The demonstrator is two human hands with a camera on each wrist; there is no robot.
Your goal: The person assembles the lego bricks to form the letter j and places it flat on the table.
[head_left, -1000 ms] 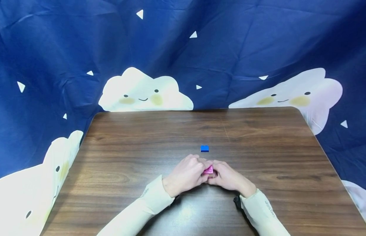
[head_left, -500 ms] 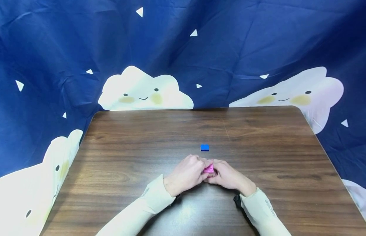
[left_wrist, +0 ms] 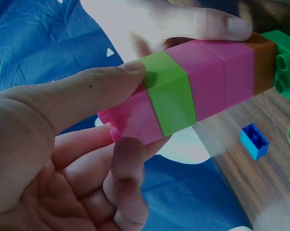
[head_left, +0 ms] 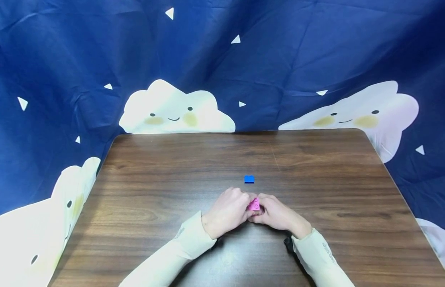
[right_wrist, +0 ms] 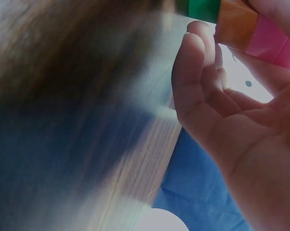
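Both hands hold a column of toy building bricks low over the table's middle. Its studded pink end brick (left_wrist: 137, 115) is pinched between thumb and fingers of my left hand (head_left: 227, 211). Down the column come a lime brick (left_wrist: 171, 94), two pink ones, an orange brick (left_wrist: 264, 65) and green bricks (left_wrist: 286, 67) at the far end. My right hand (head_left: 277, 213) grips the column further down, its thumb along the pink and orange bricks in the left wrist view. From the head, only a pink top (head_left: 255, 205) shows between the hands; the rest is hidden.
A lone blue brick (head_left: 249, 179) lies on the wooden table (head_left: 165, 167) just beyond the hands. Behind the table's far edge hangs a dark blue curtain (head_left: 265, 59) printed with white clouds and triangles.
The pink studded top shows slightly more between the hands, and the left wrist has shifted a touch. Both hands keep hold of the column; the blue brick stays put.
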